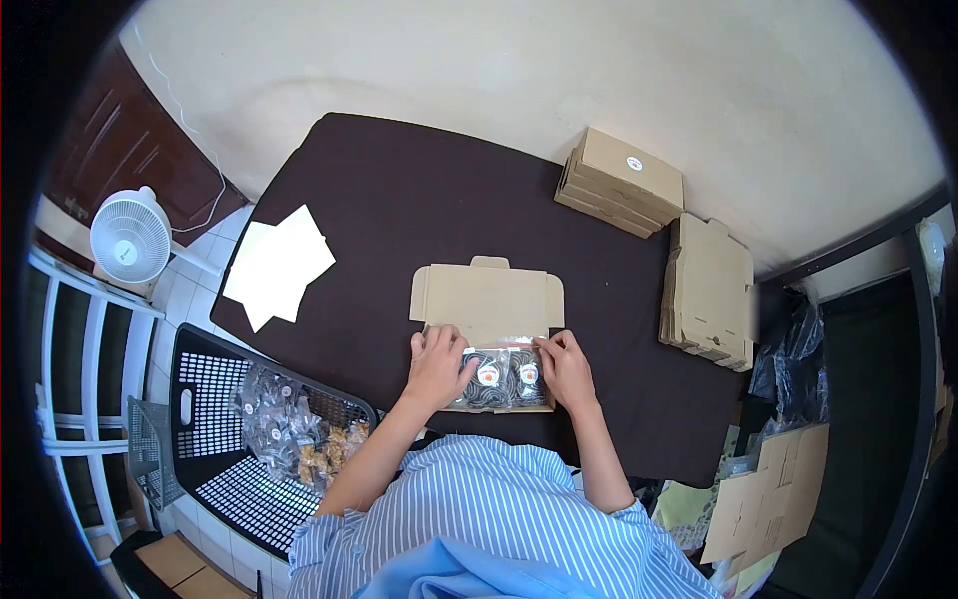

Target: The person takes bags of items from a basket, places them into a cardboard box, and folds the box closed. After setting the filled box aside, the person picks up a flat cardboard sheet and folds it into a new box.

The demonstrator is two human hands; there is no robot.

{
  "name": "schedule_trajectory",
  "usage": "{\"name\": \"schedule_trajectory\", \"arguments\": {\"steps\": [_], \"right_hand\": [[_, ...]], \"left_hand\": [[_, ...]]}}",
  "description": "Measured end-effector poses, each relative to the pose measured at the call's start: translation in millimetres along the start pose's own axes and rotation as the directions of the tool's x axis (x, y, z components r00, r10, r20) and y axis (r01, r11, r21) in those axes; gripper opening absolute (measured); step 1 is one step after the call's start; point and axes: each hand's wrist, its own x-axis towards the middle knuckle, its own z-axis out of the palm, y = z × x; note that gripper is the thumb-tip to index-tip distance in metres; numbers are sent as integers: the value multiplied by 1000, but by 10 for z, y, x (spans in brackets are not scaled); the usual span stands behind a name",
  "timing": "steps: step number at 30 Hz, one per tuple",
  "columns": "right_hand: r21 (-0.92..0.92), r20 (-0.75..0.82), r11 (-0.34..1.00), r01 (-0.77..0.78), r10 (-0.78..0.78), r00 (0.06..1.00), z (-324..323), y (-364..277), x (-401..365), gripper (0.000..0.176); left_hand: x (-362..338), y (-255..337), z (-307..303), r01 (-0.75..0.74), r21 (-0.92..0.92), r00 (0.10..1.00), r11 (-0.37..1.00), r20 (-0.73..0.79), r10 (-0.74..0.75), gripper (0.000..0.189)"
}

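Note:
An open brown cardboard box (487,299) lies in front of me on the dark-covered table, its lid folded back away from me. Clear plastic packets (507,394) with dark coiled contents and round white labels fill its tray. My left hand (437,364) rests over the left side of the box, fingers apart, with the thumb on the left packet. At the box's right side, my right hand (567,371) has its fingers bent, with thumb and forefinger at the upper edge of the right packet. Its other fingertips are partly hidden.
Closed boxes (624,175) are stacked at the back right, beside flattened cartons (711,290). White paper sheets (279,265) lie on the left of the table (429,200). A black basket (205,404) holds more bagged items. A white fan (132,237) stands at far left.

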Motion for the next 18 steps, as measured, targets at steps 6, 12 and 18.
{"name": "schedule_trajectory", "arguments": {"steps": [6,12,18], "right_hand": [[-82,-64,962,261,-267,962,-14,40,31,17],[-108,33,974,198,-195,980,-98,-45,39,24],[57,-93,989,137,-132,987,-48,50,55,26]], "left_hand": [[278,143,90,-88,-17,987,996,133,90,40],[353,211,295,-236,-253,955,938,120,272,48],[300,260,264,-228,-249,958,941,118,263,41]]}}
